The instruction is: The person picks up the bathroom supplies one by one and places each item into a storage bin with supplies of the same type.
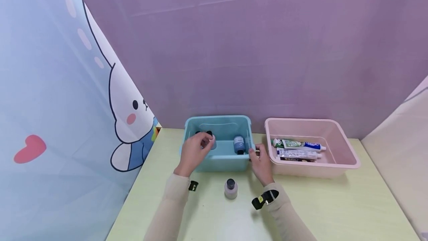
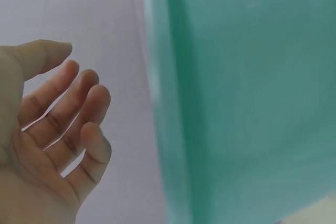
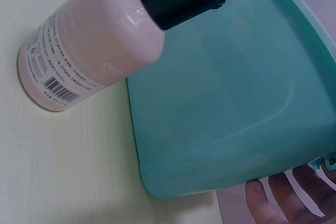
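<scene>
A teal plastic bin (image 1: 220, 164) stands on the table. My left hand (image 1: 194, 152) hovers over its left part; the left wrist view shows the fingers loosely bent with nothing between them. Beneath that hand, a pale bottle (image 1: 213, 143) with a black cap is partly hidden inside the bin. A blue bottle (image 1: 239, 143) with a dark cap lies at the bin's right. My right hand (image 1: 262, 164) grips the bin's right side, thumb at the rim and fingers against the outer wall. In front of the bin stands a pinkish bottle (image 3: 94, 45) with a black cap.
To the right, a pink bin (image 1: 307, 170) holds several tubes (image 1: 297, 154), close beside my right hand. A purple backdrop (image 1: 234, 47) rises behind both bins, and a blue printed curtain (image 1: 67, 103) borders the table's left side.
</scene>
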Available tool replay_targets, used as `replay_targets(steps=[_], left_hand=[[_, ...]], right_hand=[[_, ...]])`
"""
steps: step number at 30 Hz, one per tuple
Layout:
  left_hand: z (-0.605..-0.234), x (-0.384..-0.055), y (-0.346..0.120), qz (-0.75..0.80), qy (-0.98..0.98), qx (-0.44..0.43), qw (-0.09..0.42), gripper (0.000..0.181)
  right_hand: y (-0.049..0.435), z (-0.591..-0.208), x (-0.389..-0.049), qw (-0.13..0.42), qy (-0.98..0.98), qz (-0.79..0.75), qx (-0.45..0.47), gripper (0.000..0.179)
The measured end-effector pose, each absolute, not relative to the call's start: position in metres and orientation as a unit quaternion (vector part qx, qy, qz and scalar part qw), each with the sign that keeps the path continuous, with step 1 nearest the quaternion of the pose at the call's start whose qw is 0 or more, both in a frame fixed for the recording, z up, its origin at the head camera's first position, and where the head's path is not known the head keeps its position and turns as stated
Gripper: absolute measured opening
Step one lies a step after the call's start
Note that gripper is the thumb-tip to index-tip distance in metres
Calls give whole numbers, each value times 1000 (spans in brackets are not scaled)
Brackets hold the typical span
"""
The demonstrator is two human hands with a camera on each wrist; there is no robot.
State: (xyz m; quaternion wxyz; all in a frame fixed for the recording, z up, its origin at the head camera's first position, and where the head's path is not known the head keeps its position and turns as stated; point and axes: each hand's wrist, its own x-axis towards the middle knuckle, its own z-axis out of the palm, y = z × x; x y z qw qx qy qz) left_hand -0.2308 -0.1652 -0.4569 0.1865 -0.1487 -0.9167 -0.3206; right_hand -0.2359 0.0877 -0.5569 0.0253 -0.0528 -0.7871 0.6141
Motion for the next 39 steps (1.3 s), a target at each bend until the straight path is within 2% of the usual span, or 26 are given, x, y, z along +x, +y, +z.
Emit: replay_targets(steps=[6,11,24,39], left_hand=[[-473,-210,-161,-348,-895,-130,246,8],[-484,-192,-155,-382,-882,-108,255,5],[-528,-156,-141,-446,-870,-90,192,7],[-558,-144,-125,-482,-868,-73,96,11]], right_hand=[[88,-558,-236,26,-788,612,-56,31],[88,-557,-236,24,-786,615,-54,31],[88,-556,-235,25,-785,617,-55,31],[88,-557,-236,20,-785,616,-58,31]])
